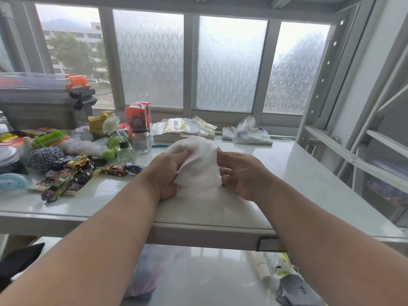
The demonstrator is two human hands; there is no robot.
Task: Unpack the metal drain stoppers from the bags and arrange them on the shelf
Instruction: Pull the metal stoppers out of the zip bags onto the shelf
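Both hands hold a white translucent bag (pixel 198 164) just above the white shelf (pixel 287 173), near its middle. My left hand (pixel 164 173) pinches the bag's left edge with thumb and fingers. My right hand (pixel 238 171) grips its right edge. What is inside the bag is hidden by the cloudy plastic. No metal drain stopper shows anywhere. A stack of flat packets with a round pale disc (pixel 194 129) lies at the back of the shelf by the window.
Toy cars (pixel 59 186), a ball of twine (pixel 44 157), small glass jars (pixel 141 140) and an orange box (pixel 138 114) crowd the shelf's left part. Grey bins (pixel 44 107) stand far left. A crumpled plastic bag (pixel 249 131) lies back right. Shelf uprights (pixel 320 85) rise at right.
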